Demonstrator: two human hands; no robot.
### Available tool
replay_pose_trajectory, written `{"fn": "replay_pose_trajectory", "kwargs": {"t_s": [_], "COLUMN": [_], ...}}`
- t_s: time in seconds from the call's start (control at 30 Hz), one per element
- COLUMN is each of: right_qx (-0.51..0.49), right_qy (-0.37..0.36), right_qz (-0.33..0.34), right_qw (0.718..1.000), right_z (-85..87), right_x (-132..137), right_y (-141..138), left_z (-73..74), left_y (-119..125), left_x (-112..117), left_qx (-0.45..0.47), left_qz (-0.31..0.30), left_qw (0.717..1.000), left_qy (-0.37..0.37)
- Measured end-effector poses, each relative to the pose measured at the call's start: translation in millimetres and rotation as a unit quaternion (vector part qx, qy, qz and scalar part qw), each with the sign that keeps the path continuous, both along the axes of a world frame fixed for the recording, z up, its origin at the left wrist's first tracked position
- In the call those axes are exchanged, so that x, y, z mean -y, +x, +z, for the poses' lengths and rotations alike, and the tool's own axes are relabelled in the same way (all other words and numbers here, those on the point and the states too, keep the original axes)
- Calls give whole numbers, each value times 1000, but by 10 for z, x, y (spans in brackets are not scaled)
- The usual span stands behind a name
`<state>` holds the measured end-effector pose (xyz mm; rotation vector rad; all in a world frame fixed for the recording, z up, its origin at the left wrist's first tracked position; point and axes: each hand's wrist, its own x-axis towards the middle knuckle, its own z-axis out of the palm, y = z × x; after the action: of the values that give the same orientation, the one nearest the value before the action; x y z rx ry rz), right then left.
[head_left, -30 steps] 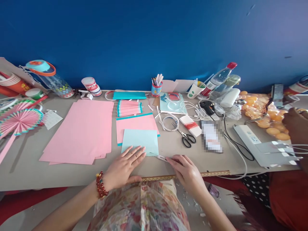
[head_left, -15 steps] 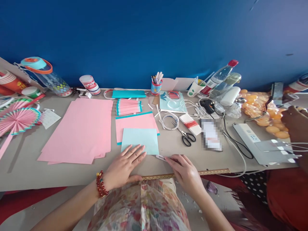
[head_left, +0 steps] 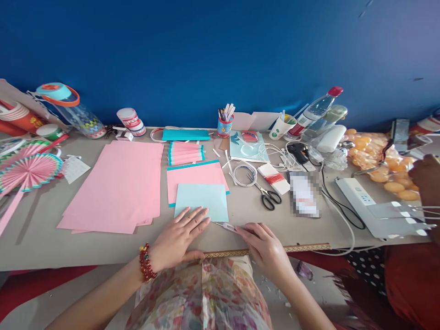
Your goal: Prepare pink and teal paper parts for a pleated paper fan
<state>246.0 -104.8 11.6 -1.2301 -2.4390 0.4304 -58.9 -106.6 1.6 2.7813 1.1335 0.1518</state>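
Note:
My left hand (head_left: 182,236) lies flat with fingers spread, its fingertips pressing the lower edge of a light blue sheet of paper (head_left: 206,201). My right hand (head_left: 266,245) grips a small white craft knife (head_left: 229,226), whose thin blade points left, close to the sheet's lower edge. Under the blue sheet lies a pink sheet with teal edges (head_left: 199,173). Behind it sits a pleated pink paper strip (head_left: 186,153). Black-handled scissors (head_left: 271,199) rest to the right, beside a card wound with red thread (head_left: 274,178).
Large pink sheets (head_left: 117,188) cover the left side. Paper fans (head_left: 29,169) and a water bottle (head_left: 74,112) stand farther left. Along the back are a pen cup (head_left: 225,126) and a tilted plastic bottle (head_left: 314,112). A power strip (head_left: 360,197) and another person's arm (head_left: 426,183) are at right.
The craft knife's thin blade now shows out of its tip, left of the handle. Both hands keep nearly the same place, and the whole view has shifted slightly.

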Motion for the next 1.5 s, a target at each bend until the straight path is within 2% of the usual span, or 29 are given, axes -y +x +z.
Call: {"fn": "replay_pose_trajectory", "kwargs": {"t_s": [0.77,1.03,1.27,1.5], "right_qx": [-1,-6,-4,7], "right_qy": [15,18,22,11], "right_qz": [17,13,11,22], "right_qw": [1000,1000,1000,1000], "right_z": [-32,-53,-43,-24], "right_x": [7,-11,-7,25], "right_y": [-203,-251,-276,-279], "left_z": [-12,75,-2,-9], "left_y": [9,-150,-175,-174], "left_x": [8,46,82,80], "left_qx": [-5,8,-20,-17], "left_qz": [6,16,25,25], "left_qw": [1000,1000,999,999], "left_qy": [21,20,31,37]}}
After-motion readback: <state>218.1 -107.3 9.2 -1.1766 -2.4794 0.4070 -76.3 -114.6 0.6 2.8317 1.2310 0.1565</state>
